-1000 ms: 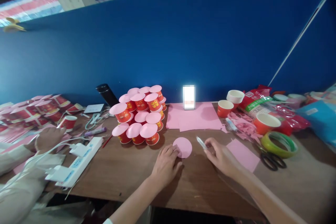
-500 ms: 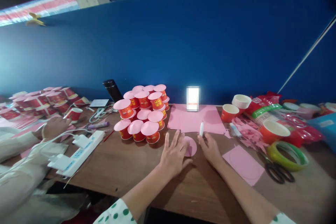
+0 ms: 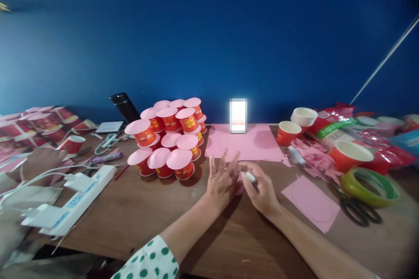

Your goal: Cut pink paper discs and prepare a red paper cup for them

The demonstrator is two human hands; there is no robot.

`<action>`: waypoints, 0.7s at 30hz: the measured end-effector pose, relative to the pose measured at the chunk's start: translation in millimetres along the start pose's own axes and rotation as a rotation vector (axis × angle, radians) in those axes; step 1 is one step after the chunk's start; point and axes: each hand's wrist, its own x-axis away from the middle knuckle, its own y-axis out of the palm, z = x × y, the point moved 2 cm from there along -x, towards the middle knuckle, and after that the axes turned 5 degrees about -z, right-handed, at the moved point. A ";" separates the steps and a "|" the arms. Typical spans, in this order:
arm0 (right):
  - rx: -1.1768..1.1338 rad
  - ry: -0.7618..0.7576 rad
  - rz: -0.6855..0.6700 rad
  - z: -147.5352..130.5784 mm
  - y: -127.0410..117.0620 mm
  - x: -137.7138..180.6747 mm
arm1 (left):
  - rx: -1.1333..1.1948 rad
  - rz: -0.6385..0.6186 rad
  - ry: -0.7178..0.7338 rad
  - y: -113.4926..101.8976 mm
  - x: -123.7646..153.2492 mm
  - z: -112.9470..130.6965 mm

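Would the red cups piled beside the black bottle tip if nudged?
Probably: the red cups are stacked in tiers. They look like paper, so they're likely light. Their pink discs overhang, so they might bend or snag.

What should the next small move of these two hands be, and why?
I'd probably bring the slim white pen-shaped tool gently to the small pink paper piece. The right hand grips the tool close by, and the left hand spreads over part of that paper, seemingly steadying it. Whether tool and paper touch is hidden.
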 end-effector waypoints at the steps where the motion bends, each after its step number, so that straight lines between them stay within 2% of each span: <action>1: 0.002 -0.052 -0.071 -2.1 3.1 1.8 | -0.002 0.011 0.024 3.1 -1.1 2.2; 4: 0.044 -0.105 -0.207 -3.5 9.2 6.6 | -0.013 0.030 0.059 12.8 -5.9 8.7; 9: 0.151 -0.038 -0.276 -2.0 12.3 8.5 | 0.028 -0.003 0.004 17.2 -8.3 12.5; 13: 0.166 -0.060 -0.278 -8.4 11.8 9.0 | 0.005 0.007 -0.018 13.0 -5.9 10.7; 21: -0.012 -0.108 -0.230 -13.4 8.1 12.3 | -0.043 -0.008 0.052 11.2 5.0 15.9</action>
